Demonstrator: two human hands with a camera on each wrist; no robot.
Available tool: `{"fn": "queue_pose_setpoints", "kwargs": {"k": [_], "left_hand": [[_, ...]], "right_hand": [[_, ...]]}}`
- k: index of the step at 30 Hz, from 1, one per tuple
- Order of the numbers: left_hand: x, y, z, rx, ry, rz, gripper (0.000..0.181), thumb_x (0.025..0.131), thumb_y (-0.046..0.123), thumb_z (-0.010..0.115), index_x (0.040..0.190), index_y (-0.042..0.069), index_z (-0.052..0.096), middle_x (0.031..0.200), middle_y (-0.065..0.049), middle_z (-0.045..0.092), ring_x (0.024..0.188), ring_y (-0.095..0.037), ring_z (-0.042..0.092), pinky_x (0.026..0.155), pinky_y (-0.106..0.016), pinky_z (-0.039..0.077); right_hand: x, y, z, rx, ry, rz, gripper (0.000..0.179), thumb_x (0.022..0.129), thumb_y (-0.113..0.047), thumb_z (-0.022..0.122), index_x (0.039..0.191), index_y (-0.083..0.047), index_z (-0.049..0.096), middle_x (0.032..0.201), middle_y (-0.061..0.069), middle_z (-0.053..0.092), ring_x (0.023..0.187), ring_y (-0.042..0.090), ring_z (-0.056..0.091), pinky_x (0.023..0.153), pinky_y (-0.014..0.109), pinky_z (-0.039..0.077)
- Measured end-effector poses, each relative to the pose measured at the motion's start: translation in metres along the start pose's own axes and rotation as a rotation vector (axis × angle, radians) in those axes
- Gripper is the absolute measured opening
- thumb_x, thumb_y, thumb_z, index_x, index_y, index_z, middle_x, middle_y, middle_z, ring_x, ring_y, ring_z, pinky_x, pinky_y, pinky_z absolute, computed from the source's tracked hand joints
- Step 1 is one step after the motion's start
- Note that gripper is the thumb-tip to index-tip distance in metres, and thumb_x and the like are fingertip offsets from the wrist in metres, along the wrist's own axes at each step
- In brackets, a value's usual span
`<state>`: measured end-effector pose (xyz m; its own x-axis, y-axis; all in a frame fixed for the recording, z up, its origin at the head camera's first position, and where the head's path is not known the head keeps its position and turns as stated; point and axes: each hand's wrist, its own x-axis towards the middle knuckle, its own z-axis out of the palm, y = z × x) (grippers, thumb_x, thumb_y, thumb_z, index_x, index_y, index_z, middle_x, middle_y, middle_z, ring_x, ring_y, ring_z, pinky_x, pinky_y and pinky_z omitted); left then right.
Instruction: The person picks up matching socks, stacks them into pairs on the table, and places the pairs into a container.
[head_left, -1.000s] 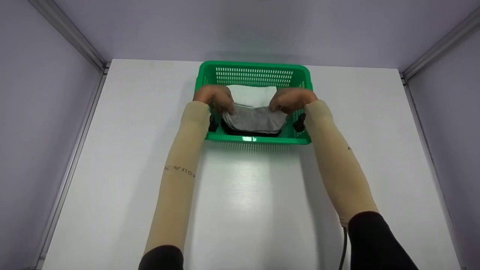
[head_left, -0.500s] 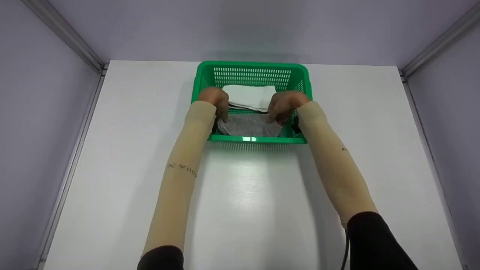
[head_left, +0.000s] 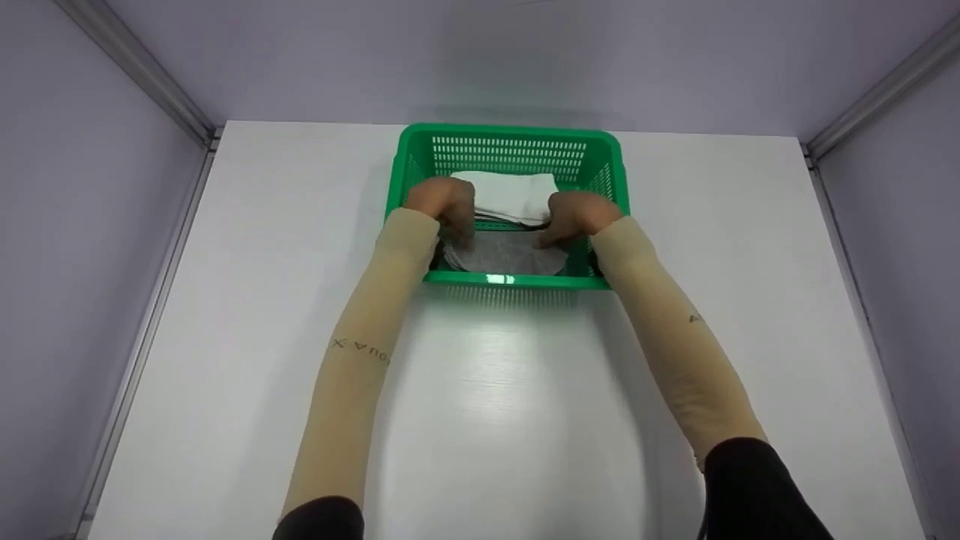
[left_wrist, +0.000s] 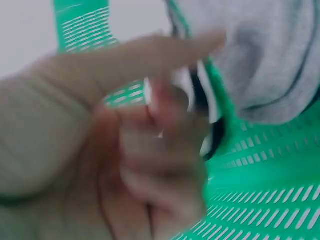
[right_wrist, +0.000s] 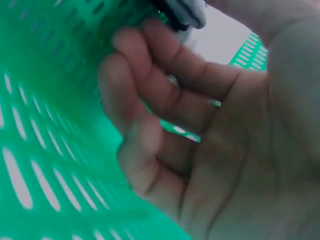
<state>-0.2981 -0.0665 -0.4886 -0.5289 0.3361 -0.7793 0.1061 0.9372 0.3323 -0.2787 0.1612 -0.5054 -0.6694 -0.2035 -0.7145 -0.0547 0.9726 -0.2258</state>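
A folded grey cloth (head_left: pixel 506 253) lies in the front part of a green plastic basket (head_left: pixel 517 282). My left hand (head_left: pixel 450 206) reaches in at its left end; in the left wrist view the thumb overlaps the grey cloth (left_wrist: pixel 275 65) while the other fingers curl loosely beside it, blurred. At the right end, my right hand (head_left: pixel 577 214) points down, and the right wrist view shows its fingers (right_wrist: pixel 165 90) loosely bent with nothing between them. Behind the grey cloth sits a folded white cloth (head_left: pixel 514 196) with a dark layer along its front edge.
The basket stands near the back edge of a white table (head_left: pixel 487 420). Pale walls (head_left: pixel 675 60) rise behind and on both sides. Slotted basket walls (right_wrist: pixel 50 165) are close to the fingers.
The grey cloth has come down toward the basket's front and now lies flat there, exposing the white cloth's front edge. Both hands have moved lower with it, and their fingers have loosened.
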Motion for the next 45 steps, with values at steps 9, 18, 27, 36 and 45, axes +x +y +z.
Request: {"fn": "queue_pose_setpoints", "kwargs": {"k": [9,18,27,36,45], "left_hand": [[-0.001,-0.005,0.001,-0.167,-0.235,-0.037,0.021,0.099,0.019,0.074,0.115,0.008,0.08,0.111,-0.013,0.081,0.102,-0.024,0.08,0.085,-0.034,0.064],[0.002,-0.01,0.004,-0.149,-0.292,-0.023,0.025,0.098,0.017,0.073,0.121,0.009,0.079,0.121,-0.011,0.078,0.115,-0.025,0.075,0.09,-0.038,0.064],[-0.003,-0.013,-0.001,-0.211,-0.296,0.032,0.032,0.104,0.019,0.067,0.134,0.009,0.072,0.132,-0.011,0.073,0.113,-0.02,0.073,0.1,-0.038,0.06],[-0.053,-0.009,-0.029,-0.059,0.077,0.222,0.04,0.111,0.034,0.051,0.138,0.01,0.069,0.119,-0.012,0.072,0.079,-0.011,0.063,0.093,-0.037,0.055],[-0.128,-0.038,-0.008,-0.161,0.524,0.375,0.033,0.11,0.031,0.054,0.127,0.005,0.064,0.118,-0.013,0.068,0.099,-0.025,0.059,0.091,-0.044,0.05]], "right_hand": [[-0.013,-0.025,0.008,-0.003,-0.088,-0.181,0.012,0.096,-0.014,0.072,0.105,-0.008,0.077,0.098,0.008,0.073,0.082,0.021,0.066,0.081,0.041,0.061],[-0.011,-0.033,0.019,0.002,-0.151,-0.095,0.019,0.095,-0.015,0.076,0.114,-0.01,0.074,0.106,0.01,0.07,0.09,0.023,0.067,0.081,0.039,0.062],[-0.011,-0.026,0.013,-0.014,-0.128,-0.146,0.024,0.097,-0.016,0.07,0.12,-0.009,0.073,0.112,0.01,0.069,0.093,0.023,0.063,0.083,0.038,0.059],[-0.05,-0.012,-0.025,0.015,0.15,-0.337,0.038,0.099,-0.033,0.071,0.124,-0.004,0.071,0.127,0.017,0.071,0.113,0.033,0.066,0.101,0.053,0.055],[-0.114,0.036,-0.032,0.197,0.403,-0.431,0.031,0.104,-0.035,0.066,0.119,-0.009,0.073,0.114,0.011,0.074,0.103,0.027,0.067,0.093,0.049,0.054]]}}
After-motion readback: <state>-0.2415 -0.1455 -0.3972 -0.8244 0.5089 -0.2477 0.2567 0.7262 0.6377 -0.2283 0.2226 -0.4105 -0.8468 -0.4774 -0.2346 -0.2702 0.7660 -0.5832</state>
